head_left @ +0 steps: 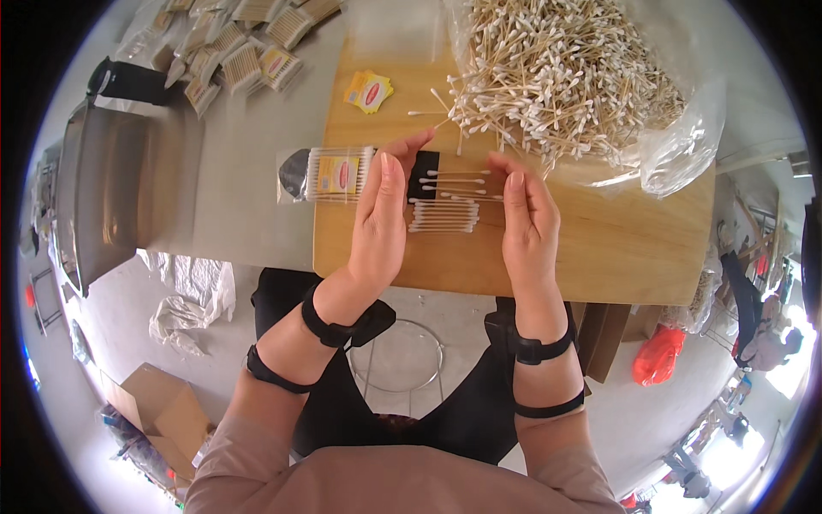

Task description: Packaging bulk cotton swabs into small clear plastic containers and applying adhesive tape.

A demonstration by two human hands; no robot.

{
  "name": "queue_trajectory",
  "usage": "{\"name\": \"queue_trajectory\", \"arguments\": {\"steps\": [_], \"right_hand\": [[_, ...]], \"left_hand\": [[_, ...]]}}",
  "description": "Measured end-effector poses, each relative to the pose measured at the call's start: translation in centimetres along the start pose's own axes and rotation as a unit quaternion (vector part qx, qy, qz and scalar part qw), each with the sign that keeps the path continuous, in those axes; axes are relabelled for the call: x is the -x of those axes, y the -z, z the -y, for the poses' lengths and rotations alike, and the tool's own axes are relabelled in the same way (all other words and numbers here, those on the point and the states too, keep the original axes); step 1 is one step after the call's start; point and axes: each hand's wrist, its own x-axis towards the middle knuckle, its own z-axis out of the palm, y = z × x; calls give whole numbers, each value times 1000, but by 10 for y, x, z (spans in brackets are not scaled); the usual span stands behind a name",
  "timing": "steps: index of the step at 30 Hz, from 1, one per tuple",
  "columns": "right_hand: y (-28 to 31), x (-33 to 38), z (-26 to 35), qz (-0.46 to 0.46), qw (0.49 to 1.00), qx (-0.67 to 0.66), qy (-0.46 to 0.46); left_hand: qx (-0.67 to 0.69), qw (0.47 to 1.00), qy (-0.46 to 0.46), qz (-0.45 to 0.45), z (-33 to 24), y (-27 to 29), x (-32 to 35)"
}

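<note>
Between my two hands a small row of cotton swabs (443, 216) lies side by side on the wooden board, with a few looser swabs (457, 181) spread just beyond it. My left hand (383, 218) stands on edge at the row's left, fingers stretched and holding nothing. To the right, my right hand (531, 224) faces it with extended fingers; the end of one loose swab reaches close to its thumb. A clear pack of swabs (338, 174) with a yellow label lies against the left hand's outer side. Part of a black flat piece (421, 168) shows beside the left fingers.
A large heap of loose swabs (565, 77) in a clear plastic bag (676, 163) covers the far right of the board (616, 231). Yellow cards (369, 92) lie farther off. Several filled packs (244, 68) are piled far left, near a grey bin (111, 180).
</note>
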Motion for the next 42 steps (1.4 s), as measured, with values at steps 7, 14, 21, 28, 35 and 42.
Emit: {"name": "queue_trajectory", "arguments": {"steps": [7, 14, 21, 28, 35, 42], "right_hand": [[-15, 6, 11, 46, 994, -77, -63], [-17, 6, 4, 46, 990, -123, -52], [-21, 8, 8, 53, 979, -195, -40], [-26, 15, 2, 61, 985, -158, 0], [-38, 15, 1, 40, 983, -179, -7], [-24, 11, 3, -3, 965, -261, -12]], "left_hand": [[49, 999, -14, 13, 4, -2, 0], [25, 999, -22, 16, 4, -3, -1], [-33, 999, 10, 18, -2, -3, 1], [20, 999, -23, 23, 5, -6, 5], [38, 999, -31, 17, 6, -3, 3], [8, 997, -69, 38, 4, -4, 1]]}}
